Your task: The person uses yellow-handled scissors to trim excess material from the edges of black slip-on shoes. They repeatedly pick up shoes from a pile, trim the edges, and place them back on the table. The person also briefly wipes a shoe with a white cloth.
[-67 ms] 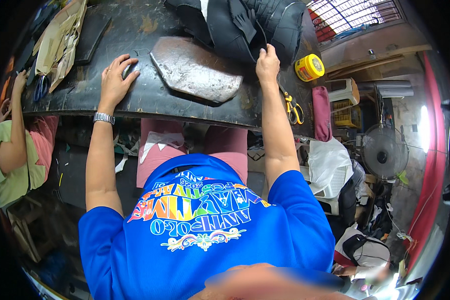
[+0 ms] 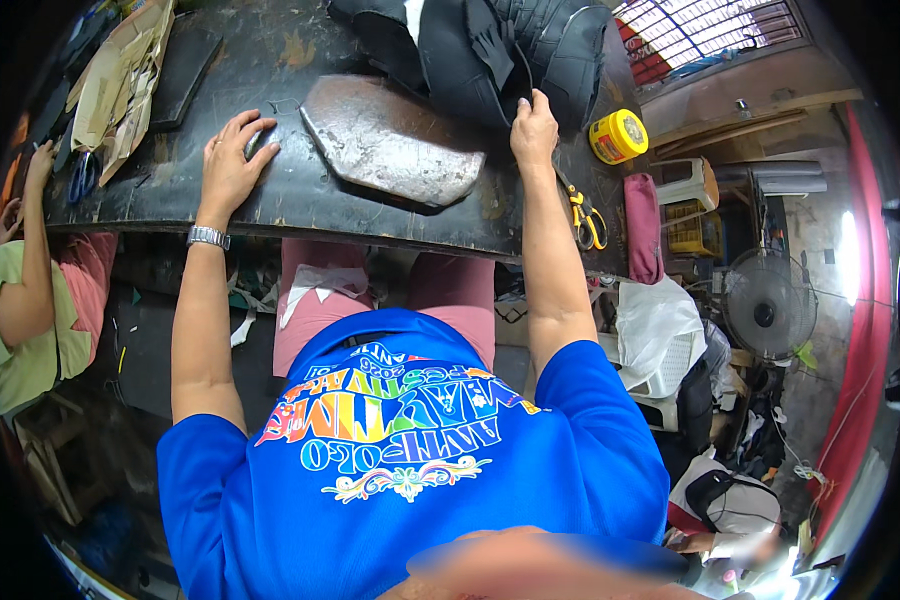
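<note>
My left hand (image 2: 235, 160), with a metal watch at the wrist, rests on the dark worktable (image 2: 260, 205). Its fingers and thumb curl round a small dark thing that I cannot make out. To the right, my right hand (image 2: 535, 130) pinches the end of a thin black strip (image 2: 526, 70), which rises beside a pile of black shoe-upper-like pieces (image 2: 460, 55). Between my hands lies a worn, angular metal slab (image 2: 390, 140), touched by neither hand. Yellow-and-black scissors (image 2: 588, 222) lie right of my right forearm.
A yellow tub (image 2: 618, 136) stands at the table's right side, near a folded maroon cloth (image 2: 644, 225). Cardboard patterns (image 2: 120, 90) and a flat black piece (image 2: 182, 80) lie at the left. Another person's arm (image 2: 32, 240) reaches onto the table there. A fan (image 2: 765, 310) stands at right.
</note>
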Tool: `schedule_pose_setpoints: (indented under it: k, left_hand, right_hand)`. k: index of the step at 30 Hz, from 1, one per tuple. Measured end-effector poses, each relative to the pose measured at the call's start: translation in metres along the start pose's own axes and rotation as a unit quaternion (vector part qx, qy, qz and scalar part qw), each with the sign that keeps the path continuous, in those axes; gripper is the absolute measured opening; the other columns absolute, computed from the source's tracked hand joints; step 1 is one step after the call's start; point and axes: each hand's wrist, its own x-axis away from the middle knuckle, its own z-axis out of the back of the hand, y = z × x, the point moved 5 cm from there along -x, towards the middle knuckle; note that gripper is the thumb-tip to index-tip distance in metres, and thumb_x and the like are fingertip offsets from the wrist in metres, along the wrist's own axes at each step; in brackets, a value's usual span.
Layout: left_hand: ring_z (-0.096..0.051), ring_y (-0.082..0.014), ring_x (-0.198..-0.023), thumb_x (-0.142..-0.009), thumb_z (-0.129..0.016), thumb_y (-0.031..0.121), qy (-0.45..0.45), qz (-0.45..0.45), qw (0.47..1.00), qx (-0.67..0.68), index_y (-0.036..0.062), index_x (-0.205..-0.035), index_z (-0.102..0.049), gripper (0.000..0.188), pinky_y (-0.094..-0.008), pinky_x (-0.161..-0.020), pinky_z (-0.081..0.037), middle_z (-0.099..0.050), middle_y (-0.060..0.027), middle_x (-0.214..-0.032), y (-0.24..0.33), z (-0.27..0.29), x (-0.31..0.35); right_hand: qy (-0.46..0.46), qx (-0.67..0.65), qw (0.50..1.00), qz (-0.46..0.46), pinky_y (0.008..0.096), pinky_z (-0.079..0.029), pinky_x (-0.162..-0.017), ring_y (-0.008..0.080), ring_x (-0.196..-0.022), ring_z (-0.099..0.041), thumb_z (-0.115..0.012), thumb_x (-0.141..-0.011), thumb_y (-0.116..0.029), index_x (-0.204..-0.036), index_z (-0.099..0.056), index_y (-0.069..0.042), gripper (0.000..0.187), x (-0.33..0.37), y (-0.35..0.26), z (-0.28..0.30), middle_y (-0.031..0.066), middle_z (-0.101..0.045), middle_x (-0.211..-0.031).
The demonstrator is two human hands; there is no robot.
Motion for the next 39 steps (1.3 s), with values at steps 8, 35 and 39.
schedule_pose_setpoints:
  k: [8, 35, 39]
  left_hand:
    - [-0.051, -0.0246, -0.126, -0.086, -0.066, 0.034, 0.014, -0.01, 1.0, -0.015, 0.0167, -0.117, -0.067, 0.035, -0.0422, -0.108, -0.032, -0.057, -0.0059, -0.132, 0.003, 0.003, 0.001]
    - [-0.049, -0.0365, -0.127, -0.092, -0.054, 0.04, -0.205, -0.007, 0.979, -0.019, 0.0055, -0.131, -0.055, 0.053, -0.0484, -0.109, -0.035, -0.055, -0.0212, -0.134, -0.063, -0.219, 0.135]
    - [-0.048, -0.0325, -0.128, -0.098, -0.045, 0.029, -0.302, -0.103, 0.915, -0.246, 0.0121, -0.134, -0.052, 0.041, -0.0473, -0.109, -0.034, -0.051, -0.0151, -0.138, -0.123, -0.224, 0.163]
  right_hand:
    - [0.087, -0.132, 0.96, 0.233, 0.0443, -0.04, -0.096, 0.0345, -0.109, -0.052, -0.064, -0.085, -0.01, -0.117, -0.057, -0.002, 0.034, 0.098, -0.063, 0.044, 0.0157, -0.058, -0.115]
    - [-0.057, -0.049, 0.972, 0.221, 0.0441, -0.043, -0.095, 0.0346, -0.111, -0.052, -0.07, -0.078, -0.014, -0.108, -0.062, -0.005, 0.032, 0.167, -0.08, 0.022, 0.0135, -0.057, -0.114]
    - [-0.052, -0.053, 0.974, 0.213, 0.0427, -0.044, -0.096, 0.0346, -0.109, -0.054, -0.069, -0.08, -0.012, -0.107, -0.064, -0.004, 0.028, 0.166, -0.08, 0.024, 0.0141, -0.059, -0.113]
